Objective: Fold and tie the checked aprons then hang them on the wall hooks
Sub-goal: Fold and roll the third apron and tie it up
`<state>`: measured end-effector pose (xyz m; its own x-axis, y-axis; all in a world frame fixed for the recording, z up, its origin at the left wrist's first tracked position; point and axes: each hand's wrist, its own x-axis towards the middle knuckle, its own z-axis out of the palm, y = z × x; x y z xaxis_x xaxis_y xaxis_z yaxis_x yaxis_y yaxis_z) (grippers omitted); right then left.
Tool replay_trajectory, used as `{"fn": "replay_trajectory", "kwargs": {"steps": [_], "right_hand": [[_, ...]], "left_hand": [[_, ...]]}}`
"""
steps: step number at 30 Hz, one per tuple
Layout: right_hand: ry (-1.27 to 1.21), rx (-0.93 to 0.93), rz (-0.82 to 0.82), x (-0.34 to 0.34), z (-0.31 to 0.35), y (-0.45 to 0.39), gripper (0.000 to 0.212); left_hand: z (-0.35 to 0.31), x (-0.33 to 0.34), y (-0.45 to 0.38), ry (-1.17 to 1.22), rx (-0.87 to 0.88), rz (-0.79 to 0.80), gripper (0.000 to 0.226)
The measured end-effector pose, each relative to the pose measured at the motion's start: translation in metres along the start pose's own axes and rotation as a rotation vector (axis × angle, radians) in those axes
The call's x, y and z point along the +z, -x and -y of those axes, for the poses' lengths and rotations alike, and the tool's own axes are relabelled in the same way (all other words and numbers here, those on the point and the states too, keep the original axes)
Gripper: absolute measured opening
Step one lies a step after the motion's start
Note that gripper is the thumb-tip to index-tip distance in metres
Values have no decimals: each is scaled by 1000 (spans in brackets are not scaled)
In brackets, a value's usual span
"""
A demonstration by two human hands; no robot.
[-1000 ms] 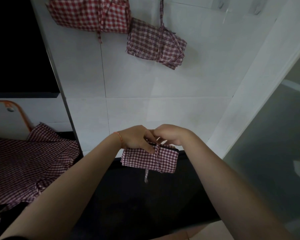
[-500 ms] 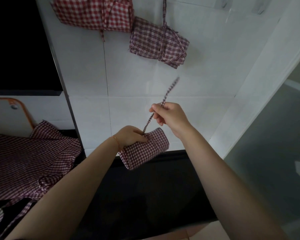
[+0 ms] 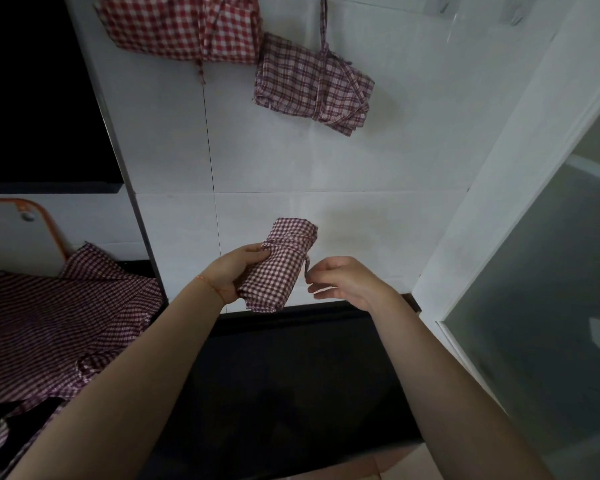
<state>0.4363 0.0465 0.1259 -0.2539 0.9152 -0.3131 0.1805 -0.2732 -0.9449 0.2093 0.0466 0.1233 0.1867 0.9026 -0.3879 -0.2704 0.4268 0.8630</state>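
Note:
My left hand [image 3: 234,273] grips a small folded bundle of maroon-and-white checked apron [image 3: 278,265], held upright above the dark counter with a strap wound around its upper part. My right hand [image 3: 343,282] is just right of the bundle and pinches the strap's end [image 3: 306,268] between thumb and fingers. Two folded, tied aprons hang on the white tiled wall above: a red checked one [image 3: 184,26] at the left and a paler plaid one [image 3: 312,84] on a strap to its right.
An unfolded maroon checked apron [image 3: 56,327] lies spread on the counter [image 3: 274,393] at the left. Metal wall hooks [image 3: 515,12] show at the top right. A frosted glass door [image 3: 551,306] stands at the right, and a dark opening fills the upper left.
My right hand pulled the strap up and out, then brought it down around the bundle. The left hand turned the bundle from lying flat to upright and lifted it off the counter.

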Motion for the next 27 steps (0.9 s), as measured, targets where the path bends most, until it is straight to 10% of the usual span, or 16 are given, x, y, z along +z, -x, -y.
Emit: {"fn": "replay_trajectory", "kwargs": {"steps": [7,14,27], "right_hand": [[-3,-83,121,3,3,-10,70],[-284,-26,444,0,2,-4,22],[293,212,-14,23,-42,-26,11]], "left_hand": [[-1,11,10,207,-45,187,24],[3,19,12,178,-34,290,33],[82,-1,-34,-297,50,-263,18]]}}
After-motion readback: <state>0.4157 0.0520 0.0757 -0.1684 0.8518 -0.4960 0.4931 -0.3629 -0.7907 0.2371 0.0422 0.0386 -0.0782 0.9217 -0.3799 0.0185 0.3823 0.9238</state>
